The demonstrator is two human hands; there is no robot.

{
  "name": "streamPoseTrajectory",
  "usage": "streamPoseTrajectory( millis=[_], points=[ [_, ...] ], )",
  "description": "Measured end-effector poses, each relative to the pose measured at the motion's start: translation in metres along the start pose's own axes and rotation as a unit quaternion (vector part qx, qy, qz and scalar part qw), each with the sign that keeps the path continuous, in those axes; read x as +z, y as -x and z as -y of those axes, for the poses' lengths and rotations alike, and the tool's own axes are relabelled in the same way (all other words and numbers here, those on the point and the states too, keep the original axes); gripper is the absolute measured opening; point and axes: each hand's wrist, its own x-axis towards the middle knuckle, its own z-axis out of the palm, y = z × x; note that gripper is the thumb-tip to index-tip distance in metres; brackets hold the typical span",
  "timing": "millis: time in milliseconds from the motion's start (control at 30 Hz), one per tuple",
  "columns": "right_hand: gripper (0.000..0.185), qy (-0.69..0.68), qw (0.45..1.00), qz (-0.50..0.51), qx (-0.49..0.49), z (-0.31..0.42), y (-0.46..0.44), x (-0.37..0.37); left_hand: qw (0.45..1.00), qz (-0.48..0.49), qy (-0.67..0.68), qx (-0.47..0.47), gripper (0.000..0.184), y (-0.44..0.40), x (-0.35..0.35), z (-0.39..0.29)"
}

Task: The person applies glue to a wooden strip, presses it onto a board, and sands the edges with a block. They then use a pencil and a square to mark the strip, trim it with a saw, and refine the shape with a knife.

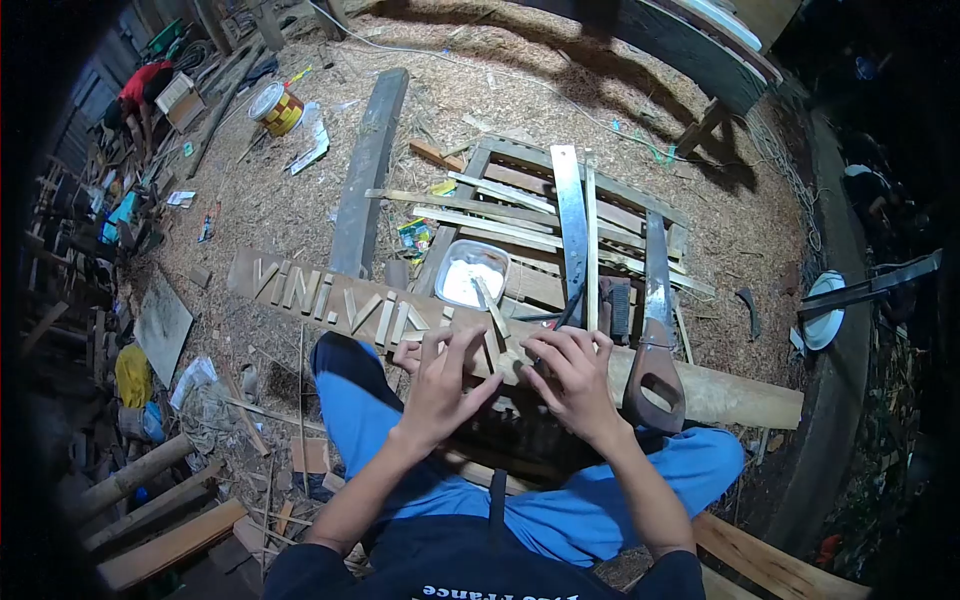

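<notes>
A long wooden plank point(740, 393) lies across my lap, with short wooden strips point(290, 287) set on its left part in letter shapes. My left hand point(440, 388) is over the plank's middle, fingers bent and apart; a short strip point(491, 350) stands near its thumb and forefinger. To the right, my right hand point(577, 378) has its fingers spread and curved at the plank, with nothing visible in them. Just beyond the plank sits a clear tub point(460, 290) of white paste with a stick in it. A handsaw point(656, 375) rests across the plank beside my right hand.
A slatted wooden frame point(665, 207) holds loose thin strips and a second saw blade point(566, 190). A dark beam point(372, 165) lies to its left. Farther off are a paint bucket point(277, 108) and a person in red point(143, 85). Wood shavings cover the ground.
</notes>
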Motion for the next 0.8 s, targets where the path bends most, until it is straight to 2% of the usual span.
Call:
streamPoseTrajectory(
  millis=[100, 133, 200, 233, 333, 400, 467, 533, 600, 633, 667, 733, 767, 800],
  points=[
    [0.04, 0.024, 0.999, -0.032, -0.036, 0.003, -0.001, -0.003, 0.993, -0.079, 0.063, 0.058, 0.075, 0.002, -0.006, -0.012],
    [0.04, 0.028, 0.998, -0.034, -0.034, 0.003, -0.001, -0.007, 0.993, -0.078, 0.065, 0.062, 0.075, 0.002, -0.005, -0.014],
    [0.04, 0.023, 0.993, -0.033, -0.115, 0.003, -0.004, -0.016, 0.985, -0.057, 0.15, 0.071, 0.074, 0.0, -0.002, -0.018],
    [0.037, 0.026, 0.989, -0.044, -0.14, 0.006, -0.007, -0.023, 0.969, -0.043, 0.243, 0.019, 0.077, 0.004, 0.003, -0.018],
    [0.033, 0.057, 0.98, -0.026, -0.191, -0.002, -0.009, -0.04, 0.977, 0.003, 0.203, 0.069, 0.078, -0.002, 0.002, -0.024],
    [0.031, 0.065, 0.982, -0.019, -0.179, -0.008, -0.009, -0.044, 0.973, 0.026, 0.209, 0.098, 0.078, -0.01, 0.007, -0.03],
    [0.038, 0.094, 0.984, -0.038, -0.148, -0.021, -0.005, -0.039, 0.983, -0.002, 0.156, 0.093, 0.083, -0.019, 0.012, -0.04],
    [0.035, 0.09, 0.985, -0.059, -0.138, -0.027, -0.001, -0.041, 0.98, -0.025, 0.174, 0.091, 0.077, -0.026, 0.013, -0.052],
    [0.026, 0.111, 0.989, -0.066, -0.067, -0.03, 0.006, -0.054, 0.99, -0.009, 0.095, 0.101, 0.064, -0.034, 0.007, -0.063],
    [0.017, 0.109, 0.991, -0.072, -0.034, -0.035, 0.009, -0.062, 0.989, 0.001, 0.115, 0.094, 0.048, -0.04, 0.009, -0.069],
    [0.017, 0.11, 0.99, -0.078, -0.034, -0.04, 0.011, -0.07, 0.989, 0.0, 0.112, 0.1, 0.048, -0.046, 0.014, -0.07],
    [0.014, 0.116, 0.986, -0.084, 0.088, -0.046, 0.016, -0.087, 0.982, 0.052, 0.083, 0.162, 0.042, -0.06, 0.029, -0.072],
    [0.014, 0.094, 0.985, -0.092, 0.115, -0.049, 0.017, -0.092, 0.983, 0.036, 0.087, 0.156, 0.034, -0.068, 0.039, -0.08],
    [0.014, 0.095, 0.984, -0.097, 0.119, -0.052, 0.019, -0.096, 0.982, 0.039, 0.086, 0.162, 0.034, -0.076, 0.047, -0.088]
  ],
)
